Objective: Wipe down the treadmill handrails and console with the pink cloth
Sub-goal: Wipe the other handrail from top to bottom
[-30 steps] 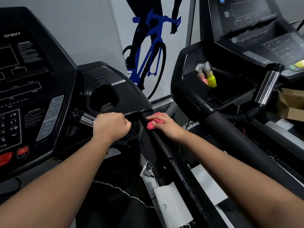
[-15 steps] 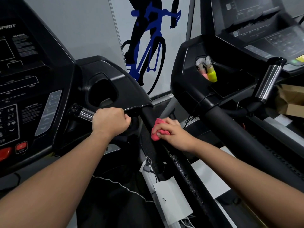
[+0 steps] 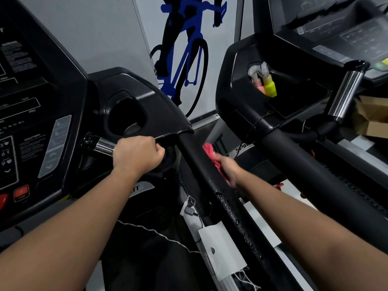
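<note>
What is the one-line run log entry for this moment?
phase: wiping handrail | right hand: holds pink cloth against handrail's outer side | left hand: grips chrome handle

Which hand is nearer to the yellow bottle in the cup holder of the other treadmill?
The right hand. It holds the pink cloth against the black handrail, below and slightly left of the yellow bottle. The left hand grips the chrome grip farther left, across that handrail.

Arms outstretched, left grip (image 3: 138, 154) clenches handle (image 3: 102, 146), right grip (image 3: 228, 168) holds cloth (image 3: 212, 154).
</note>
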{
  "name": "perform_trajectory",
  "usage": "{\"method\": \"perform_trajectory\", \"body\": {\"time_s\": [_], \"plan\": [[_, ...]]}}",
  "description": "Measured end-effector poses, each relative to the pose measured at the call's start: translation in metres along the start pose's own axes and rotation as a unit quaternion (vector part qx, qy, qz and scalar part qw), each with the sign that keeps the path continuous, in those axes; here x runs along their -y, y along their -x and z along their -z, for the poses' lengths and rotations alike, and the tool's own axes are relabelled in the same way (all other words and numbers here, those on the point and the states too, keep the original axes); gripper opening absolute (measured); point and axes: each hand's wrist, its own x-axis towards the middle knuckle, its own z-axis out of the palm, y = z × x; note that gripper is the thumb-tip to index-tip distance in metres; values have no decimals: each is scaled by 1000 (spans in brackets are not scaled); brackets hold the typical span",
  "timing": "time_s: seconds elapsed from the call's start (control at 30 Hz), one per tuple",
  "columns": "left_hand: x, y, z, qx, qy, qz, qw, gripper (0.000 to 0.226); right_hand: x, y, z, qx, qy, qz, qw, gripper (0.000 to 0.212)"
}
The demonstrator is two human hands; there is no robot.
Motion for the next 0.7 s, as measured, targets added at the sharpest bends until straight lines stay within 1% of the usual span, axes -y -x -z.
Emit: {"method": "perform_trajectory", "body": {"time_s": [0.03,0.07,0.1,0.13,0.2,0.27,0.3,0.33,0.4,0.43,0.47,0.5,0.53,0.57,0.63,0.67,0.7], "plan": [[0,0,0,-1,-2,-1,1000,36,-10,0,5,-4,-19,-32,999,27],[0,0,-1,-1,-3,0,1000,36,-21,-2,10,-13,-14,-56,998,28],[0,0,-1,-1,-3,1,1000,36,-31,-5,17,-15,-17,-77,997,33],[1,0,-1,-1,-2,2,1000,36,-39,-5,23,-15,-16,-94,995,32],[0,0,0,3,0,1,1000,35,-40,6,24,-5,-38,-113,993,18],[-1,1,1,3,-3,0,1000,34,-27,19,22,17,-68,-122,990,16],[-2,1,1,1,-4,0,1000,33,-17,23,22,19,-75,-98,992,13],[-1,0,1,0,-5,1,1000,33,-8,26,21,13,-58,-52,997,15],[0,0,0,-3,-5,2,1000,33,13,34,6,23,44,68,996,22],[0,-1,0,-3,-5,1,1000,34,22,40,-4,31,115,120,986,22],[0,-1,1,-2,-3,0,1000,34,27,41,-11,21,213,171,962,19],[0,-1,1,-3,1,0,1000,33,33,41,-20,9,317,216,923,18],[0,0,2,-4,5,-1,1000,32,33,39,-25,4,413,250,876,20],[-1,0,2,-7,7,-2,1000,31,33,39,-29,4,471,280,836,22],[-1,1,2,-8,9,-2,1000,32,30,43,-37,-5,534,334,777,24],[0,1,1,-9,10,-3,1000,32,27,47,-40,-11,568,359,741,27],[0,1,1,-10,11,-4,1000,33,23,50,-41,-16,612,367,701,32]]}}
